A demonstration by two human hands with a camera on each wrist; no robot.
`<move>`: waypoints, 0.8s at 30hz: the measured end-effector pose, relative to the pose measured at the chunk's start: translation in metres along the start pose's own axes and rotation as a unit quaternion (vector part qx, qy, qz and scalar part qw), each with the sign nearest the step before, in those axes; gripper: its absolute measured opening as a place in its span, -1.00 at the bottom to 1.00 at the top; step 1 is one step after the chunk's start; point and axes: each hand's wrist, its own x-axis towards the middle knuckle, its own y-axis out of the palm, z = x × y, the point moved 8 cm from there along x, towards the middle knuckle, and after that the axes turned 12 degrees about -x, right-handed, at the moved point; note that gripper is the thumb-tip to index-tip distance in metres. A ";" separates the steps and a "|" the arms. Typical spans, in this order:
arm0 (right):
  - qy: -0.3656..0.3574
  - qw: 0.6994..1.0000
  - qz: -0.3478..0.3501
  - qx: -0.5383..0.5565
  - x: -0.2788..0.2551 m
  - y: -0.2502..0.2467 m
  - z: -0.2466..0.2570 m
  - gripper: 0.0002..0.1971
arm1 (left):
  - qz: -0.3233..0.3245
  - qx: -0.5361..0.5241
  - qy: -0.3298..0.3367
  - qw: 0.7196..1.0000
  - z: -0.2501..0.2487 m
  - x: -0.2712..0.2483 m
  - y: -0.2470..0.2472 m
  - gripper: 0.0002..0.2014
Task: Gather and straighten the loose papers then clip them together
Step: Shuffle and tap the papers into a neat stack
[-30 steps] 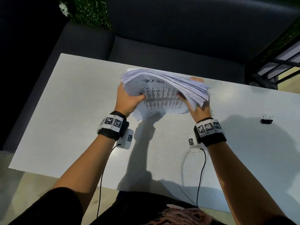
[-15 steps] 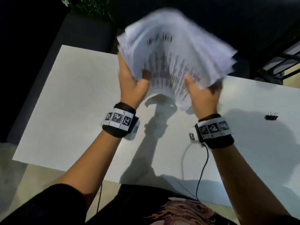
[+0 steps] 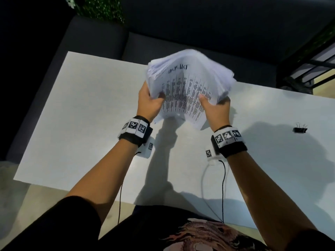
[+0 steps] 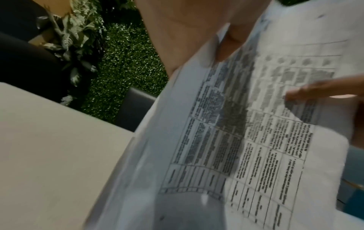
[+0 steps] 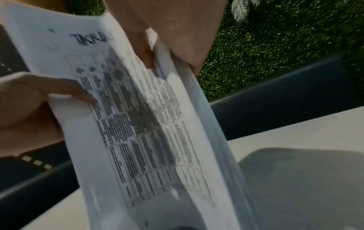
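A thick stack of printed papers (image 3: 188, 82) stands tilted above the white table (image 3: 81, 115), its top sheet a dense table of text with a handwritten title. My left hand (image 3: 150, 101) grips the stack's left edge, thumb on the front sheet. My right hand (image 3: 215, 104) grips the right edge the same way. The sheet edges are fanned and uneven. Both wrist views show the papers (image 4: 246, 132) (image 5: 141, 124) close up, bowed, with thumbs pressed on the print. A black binder clip (image 3: 300, 129) lies on the table far to the right, away from both hands.
A dark sofa (image 3: 181, 33) runs along the table's far edge, with green foliage (image 3: 101, 9) behind it. A metal rack (image 3: 311, 69) stands at the far right corner. Cables hang from both wristbands over the near table edge.
The stack went from lying low and bowed over the table to being lifted high, then came back down a little; both hands kept their grip on its sides.
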 end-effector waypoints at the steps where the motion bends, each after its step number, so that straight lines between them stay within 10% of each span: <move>1: 0.002 0.999 -0.027 0.018 0.001 0.000 0.008 -0.75 | -0.004 0.017 0.015 1.000 -0.009 0.000 0.005 -0.68; 10: -0.178 0.946 -0.252 0.100 -0.027 -0.063 0.088 -0.36 | -0.045 -0.049 0.353 0.933 -0.138 -0.029 0.014 -0.63; 17: 0.015 0.998 0.006 -0.064 0.009 0.000 -0.036 -0.57 | 0.077 0.065 0.012 0.995 0.016 -0.019 0.008 -0.58; 24: -0.001 0.999 -0.016 -0.030 0.033 -0.008 -0.044 -0.67 | 0.104 0.158 -0.013 0.982 0.024 0.006 0.013 -0.82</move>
